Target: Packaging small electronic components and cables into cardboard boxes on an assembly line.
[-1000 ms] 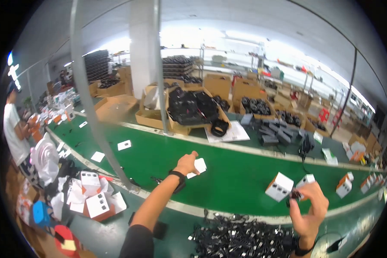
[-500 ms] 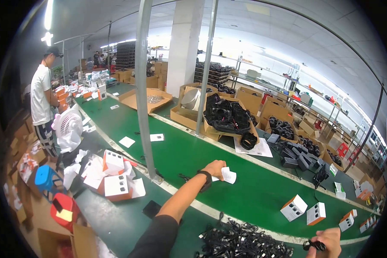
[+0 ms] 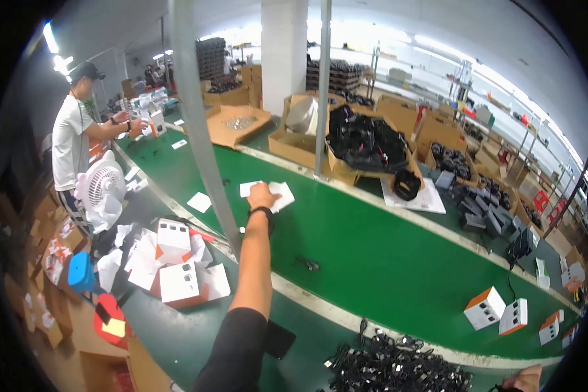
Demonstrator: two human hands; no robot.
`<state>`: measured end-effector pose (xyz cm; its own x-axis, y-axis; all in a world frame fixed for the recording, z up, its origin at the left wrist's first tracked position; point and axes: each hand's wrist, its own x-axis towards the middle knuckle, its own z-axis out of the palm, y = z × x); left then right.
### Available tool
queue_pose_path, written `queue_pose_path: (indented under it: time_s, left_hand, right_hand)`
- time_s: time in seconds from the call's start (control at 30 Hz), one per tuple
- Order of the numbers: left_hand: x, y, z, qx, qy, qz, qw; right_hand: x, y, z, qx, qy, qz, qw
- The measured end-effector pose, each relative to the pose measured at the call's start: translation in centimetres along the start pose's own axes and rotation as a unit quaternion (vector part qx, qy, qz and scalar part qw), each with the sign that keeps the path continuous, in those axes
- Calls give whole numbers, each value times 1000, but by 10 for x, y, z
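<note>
My left hand reaches out over the green conveyor belt, its fingers closed on a folded white paper. Beside those fingers a white card shows on the belt, partly covered by the hand. Another white card lies a little to the left. Nearer to me on the belt is a small black cable. At the lower right edge my right hand is mostly cut off, with a sliver of black cable at its fingers. A heap of black cables lies just left of it.
White-and-orange boxes stand on the belt at right and on the left bench. A metal post rises close to my left arm. A black phone, a white fan and a co-worker are also in view.
My left hand has moved left and farther away with the folded paper, to the white card. My right hand, earlier showing a black cable, has dropped mostly out of view. The co-worker's arms now reach forward.
</note>
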<state>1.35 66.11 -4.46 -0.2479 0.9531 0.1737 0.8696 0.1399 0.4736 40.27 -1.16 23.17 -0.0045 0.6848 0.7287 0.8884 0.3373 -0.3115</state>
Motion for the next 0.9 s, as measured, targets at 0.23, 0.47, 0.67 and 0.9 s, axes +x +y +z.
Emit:
queue_pose_path:
  time_s: [0.23,0.47,0.67,0.9]
  left_hand:
    - [-5,-9,15,103,19,63,993]
    - [-27,36,-4,149,-27,140,978]
    - [-27,14,-2,180,-79,19,980]
    - [-38,39,-15,144,-159,121,969]
  right_hand:
    - [2,16,19,16,-8,-34,999]
    - [16,-6,34,32,-25,-56,998]
    - [-5,-17,23,59,13,-7,998]
    - [-9,-22,27,43,31,-6,999]
